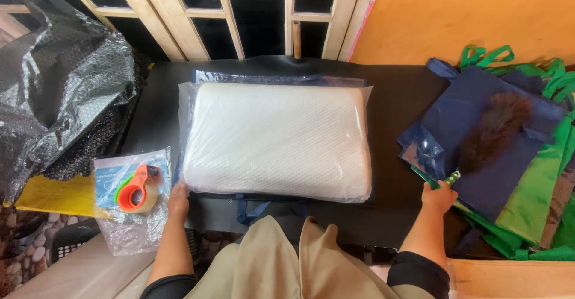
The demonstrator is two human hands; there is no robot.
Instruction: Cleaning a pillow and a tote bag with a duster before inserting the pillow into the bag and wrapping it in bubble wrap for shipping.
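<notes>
Pillow (pixel 277 140) looks soft, light, slippery in plastic; left hand (pixel 178 200) touches its seven-o'clock corner, right hand (pixel 439 196) clasps duster (pixel 491 132) handle

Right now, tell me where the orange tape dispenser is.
In the head view, the orange tape dispenser lies at lower left on a clear plastic bag, just left of the left hand and the wrapped white pillow.
</notes>
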